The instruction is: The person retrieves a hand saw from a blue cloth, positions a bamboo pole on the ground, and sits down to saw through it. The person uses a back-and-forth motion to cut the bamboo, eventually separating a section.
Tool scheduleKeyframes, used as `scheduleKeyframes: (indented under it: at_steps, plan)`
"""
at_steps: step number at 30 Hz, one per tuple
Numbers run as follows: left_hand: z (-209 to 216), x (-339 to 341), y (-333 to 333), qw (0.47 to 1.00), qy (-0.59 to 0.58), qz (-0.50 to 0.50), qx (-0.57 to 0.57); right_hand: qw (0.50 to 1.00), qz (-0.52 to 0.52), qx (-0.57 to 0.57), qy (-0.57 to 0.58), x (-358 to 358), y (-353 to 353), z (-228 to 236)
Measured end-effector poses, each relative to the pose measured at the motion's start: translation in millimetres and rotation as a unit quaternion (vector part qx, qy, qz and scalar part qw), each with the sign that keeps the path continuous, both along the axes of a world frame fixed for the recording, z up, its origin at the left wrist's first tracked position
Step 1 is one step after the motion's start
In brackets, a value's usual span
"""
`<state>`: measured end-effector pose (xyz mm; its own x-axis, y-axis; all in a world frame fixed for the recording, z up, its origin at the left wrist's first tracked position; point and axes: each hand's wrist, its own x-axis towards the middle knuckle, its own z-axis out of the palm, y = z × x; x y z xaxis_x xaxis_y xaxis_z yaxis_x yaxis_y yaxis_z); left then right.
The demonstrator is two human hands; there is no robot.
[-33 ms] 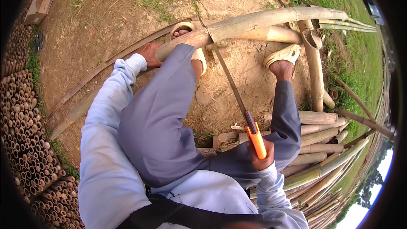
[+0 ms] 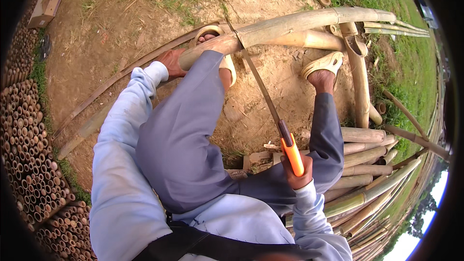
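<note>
A thick, pale bamboo pole (image 2: 299,21) lies raised off the ground, running from my left knee out to the far right. My left hand (image 2: 172,62) is closed on its near left end, the fingers partly hidden behind it. Across the pole rests the thin blade of a handsaw (image 2: 261,84), set in a cut a short way beyond my knee. My right hand (image 2: 298,171) is wrapped round the saw's orange and dark handle, low and close to my right thigh. My left knee leans against the pole beside the cut.
A second bamboo pole (image 2: 314,40) and an upright bamboo post (image 2: 358,82) support the work. Cut bamboo pieces (image 2: 365,134) lie in a heap at the right. Stacked bamboo tubes (image 2: 29,150) fill the left side. A cardboard box (image 2: 46,7) stands far left.
The saw and my right hand have shifted very slightly up and forward along the blade's line. My left hand keeps its place on the pole.
</note>
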<state>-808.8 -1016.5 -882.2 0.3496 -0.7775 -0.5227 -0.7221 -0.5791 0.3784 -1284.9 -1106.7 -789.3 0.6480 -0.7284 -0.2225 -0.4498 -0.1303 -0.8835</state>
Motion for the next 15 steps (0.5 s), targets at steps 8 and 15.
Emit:
scheduleKeyframes:
  at_steps: [8, 15]
  plan:
    - [-19.5, 16.0, -0.4, 0.999, -0.007, 0.015, -0.029, 0.998, 0.056, 0.014, -0.014, 86.1, -58.5, -86.4]
    - [-25.6, 12.9, -2.2, 0.999, 0.012, 0.014, -0.026, 0.999, 0.021, -0.015, 0.021, 19.0, -11.0, 15.0]
